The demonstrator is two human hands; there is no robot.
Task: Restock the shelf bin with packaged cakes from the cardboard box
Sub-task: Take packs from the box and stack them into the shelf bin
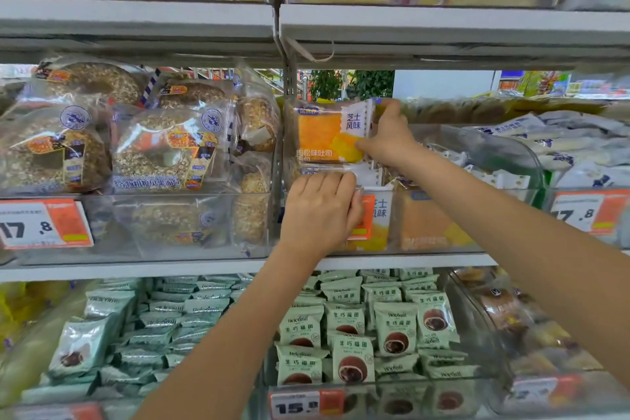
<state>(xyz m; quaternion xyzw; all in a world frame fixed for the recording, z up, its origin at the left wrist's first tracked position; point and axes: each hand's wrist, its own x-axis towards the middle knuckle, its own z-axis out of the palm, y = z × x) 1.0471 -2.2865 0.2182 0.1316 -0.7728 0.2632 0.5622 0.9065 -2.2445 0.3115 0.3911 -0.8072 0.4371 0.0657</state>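
A clear plastic shelf bin [443, 242] sits on the middle shelf and holds orange-and-yellow packaged cakes. My right hand [388, 136] grips the right end of one packaged cake [324, 133], held upright at the bin's left side above the stack. My left hand [320, 211] rests over the bin's front wall, fingers curled on the rim beside an orange price tag [366, 218]. More of the same cakes [422, 225] show through the bin's front. The cardboard box is out of view.
Bagged ring-shaped seeded breads [156, 150] fill the bin to the left. White packets [572, 147] lie in the bin to the right. The lower shelf holds green packets [354, 334]. A grey shelf edge [443, 24] runs just above.
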